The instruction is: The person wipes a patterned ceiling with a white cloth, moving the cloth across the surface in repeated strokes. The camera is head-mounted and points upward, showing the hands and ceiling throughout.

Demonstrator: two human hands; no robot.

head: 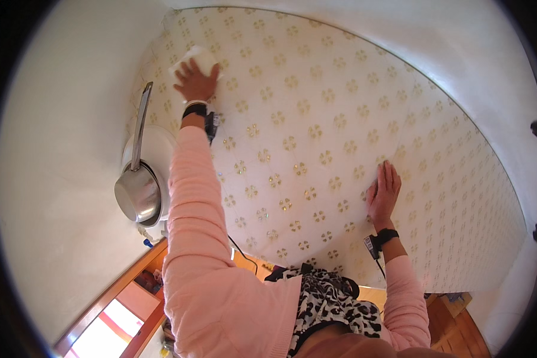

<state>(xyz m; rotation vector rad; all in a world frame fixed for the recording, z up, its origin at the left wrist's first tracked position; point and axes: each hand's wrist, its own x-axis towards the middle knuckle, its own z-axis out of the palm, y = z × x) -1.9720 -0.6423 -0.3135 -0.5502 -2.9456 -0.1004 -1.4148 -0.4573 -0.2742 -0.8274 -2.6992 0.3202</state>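
My left hand reaches to the far left of a white covering with gold flower motifs. Its fingers are spread flat over a white cloth, which shows past the fingertips and thumb. My right hand rests on the same covering, nearer my body on the right. Its fingers lie straight and close together; the palm is hidden, and I see nothing held. Dark straps with small devices sit on both wrists.
Left of my left forearm is a metal saucepan, its long handle pointing away, beside a round white object. A pale wall borders the left. A blue-tipped fitting sits below the pan. A black cable hangs near my waist.
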